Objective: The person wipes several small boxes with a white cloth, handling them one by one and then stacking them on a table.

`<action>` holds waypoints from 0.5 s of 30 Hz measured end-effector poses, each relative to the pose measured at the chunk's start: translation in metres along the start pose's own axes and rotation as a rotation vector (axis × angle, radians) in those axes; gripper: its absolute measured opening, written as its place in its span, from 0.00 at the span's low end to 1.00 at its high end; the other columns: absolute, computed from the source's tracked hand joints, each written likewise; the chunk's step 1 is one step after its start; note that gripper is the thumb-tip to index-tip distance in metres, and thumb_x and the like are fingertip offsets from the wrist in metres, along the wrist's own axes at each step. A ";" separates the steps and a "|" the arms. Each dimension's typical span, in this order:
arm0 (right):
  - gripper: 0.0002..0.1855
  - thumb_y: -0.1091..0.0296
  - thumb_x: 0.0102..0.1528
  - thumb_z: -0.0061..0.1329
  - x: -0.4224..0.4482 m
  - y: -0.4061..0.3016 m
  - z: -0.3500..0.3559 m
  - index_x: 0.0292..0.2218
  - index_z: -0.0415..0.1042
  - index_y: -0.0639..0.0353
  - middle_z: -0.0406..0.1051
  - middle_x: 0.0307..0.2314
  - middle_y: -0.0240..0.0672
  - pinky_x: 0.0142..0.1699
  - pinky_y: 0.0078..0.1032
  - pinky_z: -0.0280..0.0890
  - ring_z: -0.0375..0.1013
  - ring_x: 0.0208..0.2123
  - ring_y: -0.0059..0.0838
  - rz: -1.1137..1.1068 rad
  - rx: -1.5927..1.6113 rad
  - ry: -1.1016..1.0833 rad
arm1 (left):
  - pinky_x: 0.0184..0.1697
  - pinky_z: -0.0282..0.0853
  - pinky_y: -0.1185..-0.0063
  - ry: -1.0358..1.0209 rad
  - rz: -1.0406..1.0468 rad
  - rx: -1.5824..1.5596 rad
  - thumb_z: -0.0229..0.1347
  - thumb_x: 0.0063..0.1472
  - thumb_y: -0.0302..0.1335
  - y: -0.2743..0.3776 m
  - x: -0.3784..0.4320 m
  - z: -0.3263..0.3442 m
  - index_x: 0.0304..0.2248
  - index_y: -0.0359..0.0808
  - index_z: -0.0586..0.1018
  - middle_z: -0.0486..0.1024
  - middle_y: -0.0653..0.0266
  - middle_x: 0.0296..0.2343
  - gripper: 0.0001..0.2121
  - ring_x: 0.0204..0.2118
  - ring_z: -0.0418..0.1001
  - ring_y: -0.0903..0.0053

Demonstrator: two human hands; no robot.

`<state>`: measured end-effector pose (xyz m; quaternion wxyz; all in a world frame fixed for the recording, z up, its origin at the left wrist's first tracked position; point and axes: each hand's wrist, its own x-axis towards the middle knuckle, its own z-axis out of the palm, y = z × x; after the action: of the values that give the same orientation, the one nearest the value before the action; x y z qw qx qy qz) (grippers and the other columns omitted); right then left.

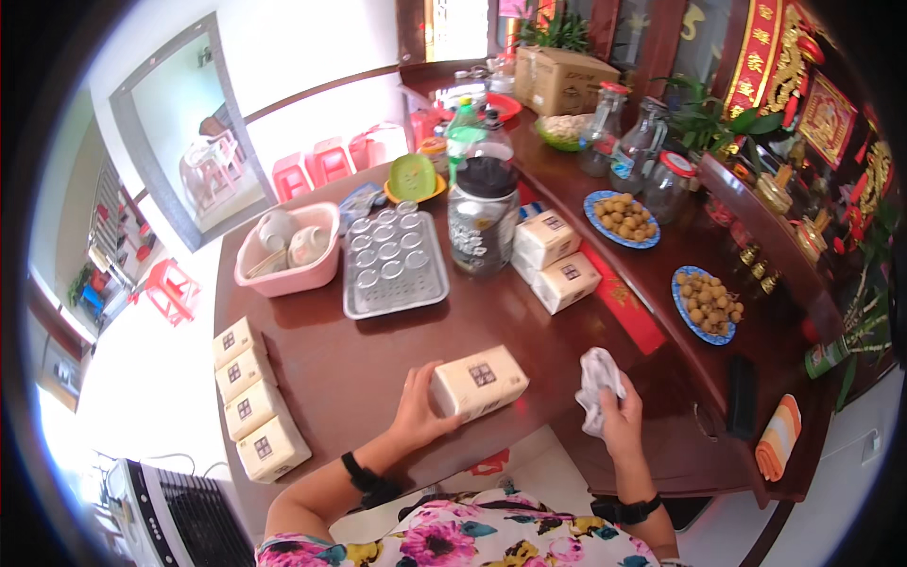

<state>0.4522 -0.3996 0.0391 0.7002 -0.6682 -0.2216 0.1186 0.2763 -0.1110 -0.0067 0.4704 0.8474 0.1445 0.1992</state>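
My left hand [418, 411] grips the left end of a cream soft-pack of tissues [482, 380] at the table's near edge. Its thumb lies along the near side and its fingers reach over the far side. My right hand [620, 418] holds a crumpled whitish cloth [597, 390] between thumb and fingers, to the right of the pack and apart from it. Several similar tissue packs [246, 407] form a row along the table's left edge. More packs [565, 281] are stacked beside a large black-lidded jar [484, 220].
The brown table [333, 361] bears a pink basin [297, 282] of bowls and a metal tray [397, 301] of upturned glasses. On the raised cabinet at right are two plates of round brown fruit [622, 217] [708, 305], glass jugs [638, 142] and a folded orange towel [779, 437].
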 end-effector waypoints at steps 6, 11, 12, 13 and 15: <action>0.25 0.77 0.51 0.50 -0.001 -0.028 0.157 0.52 0.66 0.62 0.66 0.50 0.45 0.55 0.32 0.61 0.65 0.52 0.42 -0.426 -0.429 -0.715 | 0.55 0.59 0.66 0.078 0.027 -0.043 0.68 0.40 0.36 -0.033 -0.075 -0.025 0.53 0.34 0.62 0.63 0.47 0.46 0.41 0.50 0.62 0.55; 0.30 0.60 0.52 0.49 -0.026 0.020 0.222 0.56 0.63 0.48 0.58 0.57 0.41 0.63 0.52 0.42 0.53 0.61 0.46 -0.675 -0.942 -0.942 | 0.55 0.59 0.64 0.080 0.093 -0.029 0.67 0.41 0.37 -0.087 -0.092 -0.007 0.50 0.33 0.69 0.68 0.49 0.47 0.36 0.50 0.65 0.53; 0.31 0.59 0.51 0.49 -0.026 0.024 0.222 0.57 0.63 0.47 0.56 0.58 0.40 0.64 0.54 0.38 0.50 0.62 0.46 -0.677 -0.974 -0.895 | 0.55 0.59 0.63 0.137 0.148 0.084 0.67 0.41 0.37 -0.073 -0.089 -0.012 0.50 0.33 0.68 0.70 0.48 0.45 0.36 0.50 0.65 0.50; 0.32 0.58 0.51 0.49 -0.028 0.024 0.222 0.58 0.62 0.46 0.56 0.58 0.40 0.64 0.55 0.38 0.50 0.62 0.46 -0.649 -0.993 -0.870 | 0.55 0.60 0.63 0.136 0.146 0.086 0.67 0.41 0.37 -0.066 -0.088 -0.013 0.50 0.33 0.68 0.69 0.48 0.45 0.36 0.50 0.65 0.50; 0.33 0.57 0.51 0.49 -0.029 0.022 0.219 0.58 0.60 0.46 0.55 0.59 0.40 0.64 0.56 0.37 0.49 0.62 0.46 -0.595 -1.027 -0.807 | 0.54 0.60 0.63 0.130 0.148 0.099 0.67 0.41 0.37 -0.058 -0.086 -0.017 0.50 0.33 0.68 0.69 0.47 0.45 0.36 0.50 0.64 0.50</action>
<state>0.3277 -0.2179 0.0147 0.1636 -0.7285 -0.6639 0.0411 0.1895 -0.1061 -0.0656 0.4017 0.8632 0.1216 0.2806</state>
